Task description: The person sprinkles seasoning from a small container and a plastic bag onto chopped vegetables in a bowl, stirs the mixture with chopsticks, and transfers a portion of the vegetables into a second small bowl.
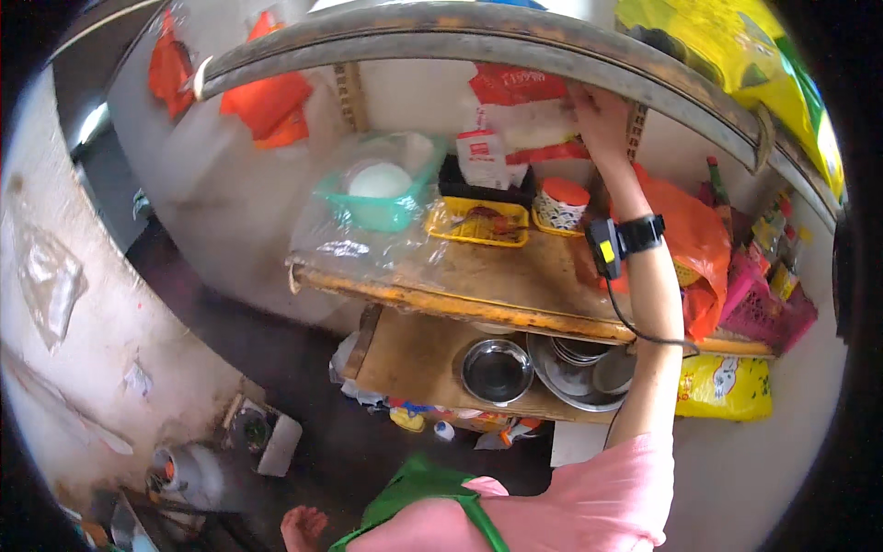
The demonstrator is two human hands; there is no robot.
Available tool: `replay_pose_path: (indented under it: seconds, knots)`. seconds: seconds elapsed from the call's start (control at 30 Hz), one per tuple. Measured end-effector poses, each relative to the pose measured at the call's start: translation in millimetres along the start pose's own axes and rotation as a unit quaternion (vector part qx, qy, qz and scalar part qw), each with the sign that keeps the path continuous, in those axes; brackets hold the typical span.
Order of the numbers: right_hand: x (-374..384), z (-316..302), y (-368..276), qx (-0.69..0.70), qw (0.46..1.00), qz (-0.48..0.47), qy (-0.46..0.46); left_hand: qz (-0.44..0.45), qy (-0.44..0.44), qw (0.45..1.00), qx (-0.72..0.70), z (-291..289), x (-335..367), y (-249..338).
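Observation:
My right hand [602, 124] is raised to the upper shelf, its fingers closed at the right edge of a red and white plastic bag [529, 124]; the fingertips are partly blurred. Below that bag, a small white packet [481, 161] stands in a black basket [460, 184]. Nearby are a yellow basket [441, 225] with small items in it and a patterned tub with a red lid [563, 204]. Low in the picture, my left hand [303, 526] hangs beside my body, empty, with loosely curled fingers.
A metal bar [441, 37] crosses above the wooden shelf [515, 276]. A teal basin [377, 212] under clear plastic stands left; an orange bag [685, 248] and a pink basket [768, 304] of bottles stand right. Metal bowls [497, 373] sit on the lower shelf.

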State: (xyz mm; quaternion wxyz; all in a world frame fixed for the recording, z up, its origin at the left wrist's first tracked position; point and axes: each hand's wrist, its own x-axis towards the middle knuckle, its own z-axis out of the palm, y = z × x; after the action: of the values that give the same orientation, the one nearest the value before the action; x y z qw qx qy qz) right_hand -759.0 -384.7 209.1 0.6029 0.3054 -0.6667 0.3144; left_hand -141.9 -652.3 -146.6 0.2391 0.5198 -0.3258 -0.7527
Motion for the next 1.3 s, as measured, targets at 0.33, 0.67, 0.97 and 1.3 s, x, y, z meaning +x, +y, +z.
replay_pose_path:
  seconds: [0.33, 0.67, 0.97, 1.3]
  knots:
    - [-83.8, -26.7, -273.2, 0.504, 0.7, 0.239, -0.446, 0.289, -0.244, 0.915, 0.14, 84.0, -21.2, 63.1]
    - [-157.0, 36.1, -363.0, 0.708, 0.358, 0.189, -0.578, 0.343, -0.183, 0.916, -0.104, 154.8, -55.0, 79.3]
    - [-183.8, 80.2, -141.0, 0.78, 0.049, 0.146, -0.607, 0.411, 0.013, 0.896, -0.171, 380.1, -137.3, 34.4]
    - [-135.9, 7.9, -210.7, 0.777, 0.036, 0.344, -0.525, 0.448, 0.113, 0.833, -0.303, 413.8, -172.7, 39.9]
